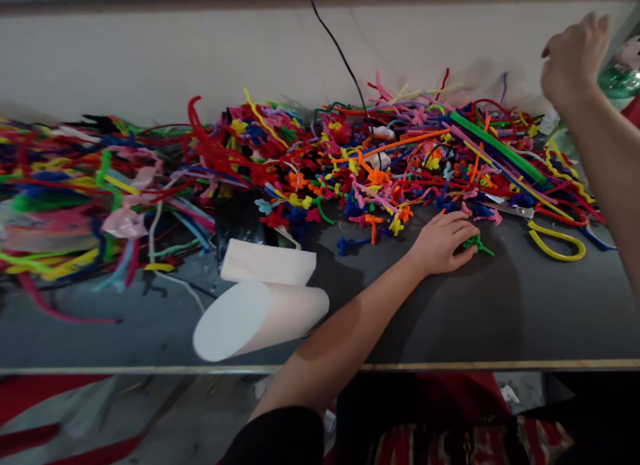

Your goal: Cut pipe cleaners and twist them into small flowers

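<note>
My left hand point(445, 241) rests low over the dark table, its thumb and fingers closed around a small green pipe-cleaner shape point(475, 243). One green end sticks out to the right of the fingertips. Raised at the upper right, my right hand point(575, 61) is curled, and its fingertips are partly hidden and slightly blurred. Whatever it may hold does not show. Just beyond my left hand lies a heap of small coloured pipe-cleaner flowers point(377, 178). Scissors with a yellow handle loop point(555, 246) and a red one lie right of that hand.
Loose pipe cleaners point(65, 211) are piled along the left of the table point(450, 325). A green bundle point(495, 148) lies at the back right. Near the front edge are a white slant-cut tube point(260, 318) and a white block point(267, 261). A black cable point(340, 48) hangs down the wall.
</note>
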Demonstrator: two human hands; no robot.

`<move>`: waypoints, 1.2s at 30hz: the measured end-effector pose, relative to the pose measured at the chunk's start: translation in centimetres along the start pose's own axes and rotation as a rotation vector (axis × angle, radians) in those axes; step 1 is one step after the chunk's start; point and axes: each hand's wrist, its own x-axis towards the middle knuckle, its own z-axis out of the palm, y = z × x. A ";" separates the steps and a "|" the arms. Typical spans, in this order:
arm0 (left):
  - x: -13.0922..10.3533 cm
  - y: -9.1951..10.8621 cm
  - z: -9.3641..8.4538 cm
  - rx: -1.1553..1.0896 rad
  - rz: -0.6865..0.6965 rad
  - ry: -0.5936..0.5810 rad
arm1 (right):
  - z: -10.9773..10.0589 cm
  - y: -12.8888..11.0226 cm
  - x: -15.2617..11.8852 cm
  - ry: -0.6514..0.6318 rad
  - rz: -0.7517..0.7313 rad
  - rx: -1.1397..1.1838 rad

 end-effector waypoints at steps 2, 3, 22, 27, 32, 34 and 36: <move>0.1 -0.2 0.3 0.020 -0.050 -0.044 | -2.9 -2.6 -5.1 -0.083 -0.044 0.077; 0.2 -0.3 0.5 0.029 -0.077 -0.067 | -4.1 -4.1 -8.1 -0.062 -0.047 0.162; 0.5 -3.8 1.6 -0.705 -0.591 0.338 | -4.0 -11.3 -27.1 -0.264 -0.002 0.926; 0.4 -3.5 1.4 -0.732 -0.553 0.331 | -4.0 -11.8 -27.2 -0.303 0.051 0.993; 0.6 -3.4 1.4 -0.864 -0.576 0.291 | -3.3 -11.7 -27.2 -0.307 0.188 1.226; 0.6 -3.5 1.3 -0.919 -0.625 0.299 | -3.0 -11.6 -27.1 -0.294 0.237 1.288; 0.7 -3.4 1.3 -0.963 -0.675 0.311 | -2.8 -11.5 -27.1 -0.284 0.278 1.312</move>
